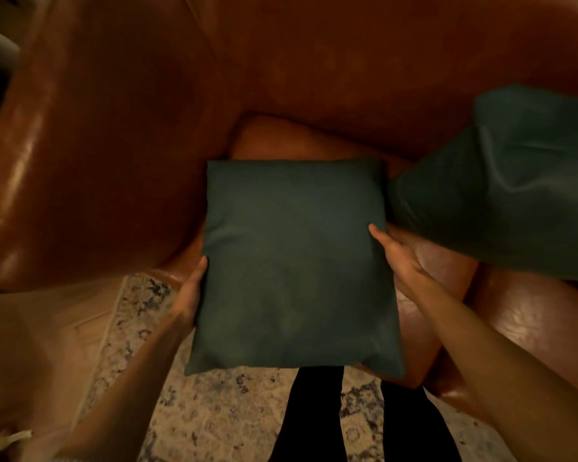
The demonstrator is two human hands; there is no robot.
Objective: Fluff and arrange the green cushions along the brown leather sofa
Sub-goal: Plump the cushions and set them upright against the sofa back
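Left hand (pixel 189 291) and right hand (pixel 399 258) press flat against opposite sides of a green cushion (pixel 291 261), fingers extended, above the sofa (pixel 114 128). Second cushion (pixel 501 191) lies right.

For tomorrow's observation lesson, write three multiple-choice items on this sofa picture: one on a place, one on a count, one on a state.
1. Where does the second cushion lie, seen from the held cushion?
A. To its right on the sofa
B. On the rug
C. Under it

2. How many green cushions are in view?
A. One
B. Two
C. Four

3. How is the held cushion gripped?
A. By one corner, dangling
B. Between both hands at its side edges
C. Not at all

Answers:
1 A: it leans against the sofa back at the right of the picture.
2 B: only the held one and its neighbour show.
3 B: the left hand and right hand press on opposite edges.
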